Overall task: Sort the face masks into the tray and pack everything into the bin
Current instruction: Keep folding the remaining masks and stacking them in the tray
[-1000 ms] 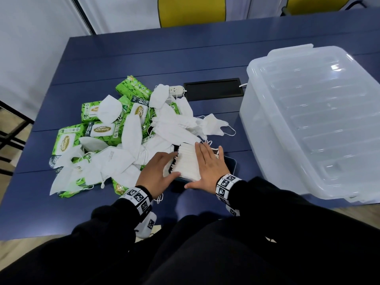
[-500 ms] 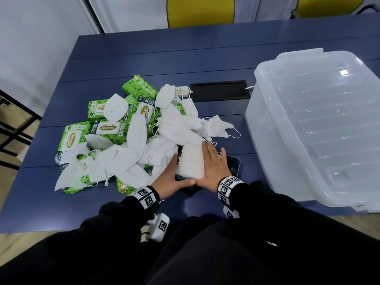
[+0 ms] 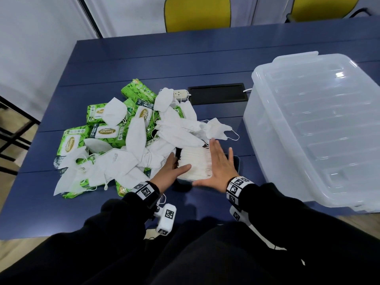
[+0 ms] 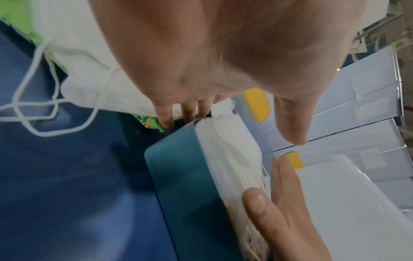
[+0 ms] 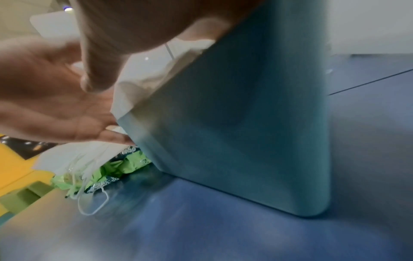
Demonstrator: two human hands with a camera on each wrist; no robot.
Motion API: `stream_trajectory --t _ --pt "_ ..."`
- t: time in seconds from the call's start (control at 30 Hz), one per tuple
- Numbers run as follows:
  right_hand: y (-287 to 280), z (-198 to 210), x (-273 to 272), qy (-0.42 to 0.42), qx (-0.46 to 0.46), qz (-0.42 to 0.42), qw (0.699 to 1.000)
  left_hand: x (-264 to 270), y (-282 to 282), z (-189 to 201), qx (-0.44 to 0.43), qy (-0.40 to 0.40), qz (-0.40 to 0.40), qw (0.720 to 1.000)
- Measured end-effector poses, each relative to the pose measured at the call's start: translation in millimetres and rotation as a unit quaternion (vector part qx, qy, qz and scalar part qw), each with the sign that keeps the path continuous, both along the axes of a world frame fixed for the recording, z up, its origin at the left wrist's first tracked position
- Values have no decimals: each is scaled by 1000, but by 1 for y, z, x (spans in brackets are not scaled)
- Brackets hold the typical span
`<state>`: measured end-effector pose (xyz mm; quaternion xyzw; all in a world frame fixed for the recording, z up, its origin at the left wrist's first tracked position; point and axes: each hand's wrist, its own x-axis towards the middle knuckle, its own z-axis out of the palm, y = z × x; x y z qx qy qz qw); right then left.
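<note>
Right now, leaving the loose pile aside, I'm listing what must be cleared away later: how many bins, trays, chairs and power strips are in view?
Clear bin: 1
Tray: 1
Yellow chairs: 2
Power strip: 1
Total: 5

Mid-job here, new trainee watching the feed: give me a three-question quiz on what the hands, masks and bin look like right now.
1. True or false: the lid is on the clear plastic storage bin.
2. What does the flat right hand press against?
A) the green wet-wipe packs
B) the stack of folded white face masks in the teal tray
C) the white power strip
3. Fill in: the left hand rests at the stack's ___ side.

Key: 1 true; 2 B; 3 left.
</note>
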<state>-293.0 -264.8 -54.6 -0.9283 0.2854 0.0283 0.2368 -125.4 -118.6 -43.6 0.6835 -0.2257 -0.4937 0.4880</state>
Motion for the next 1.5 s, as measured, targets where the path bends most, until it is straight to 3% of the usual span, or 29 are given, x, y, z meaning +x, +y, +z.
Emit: stream_trajectory --t 0.17,0.3,0.47,0.6,0.77,0.87,0.97,1.2,1.33,1.5 --pt "2 -3 -7 72 -33 21 997 -25 -12 6 -21 2 -8 1000" --pt "10 -5 3 54 -31 15 998 -18 -17 3 -33 17 13 999" --pt "12 -5 6 34 -36 6 999 -13 -14 11 -1 -28 -7 1000" --pt "8 -7 8 26 -28 15 999 3 -20 12 16 -5 71 997" --pt "11 -8 19 48 -35 17 998 -6 -36 10 44 -74 17 996" --pt "14 -6 22 40 -28 2 999 -4 -38 7 55 -51 57 996" --pt "16 -4 28 41 -29 -19 999 -3 -37 7 68 -58 31 995" --pt "11 2 33 78 -39 17 996 2 -33 23 50 -47 50 996" --pt "8 8 41 56 -10 3 998 31 -19 39 29 -53 83 995" --pt "3 30 76 -50 60 -69 995 101 16 58 18 -94 131 987"
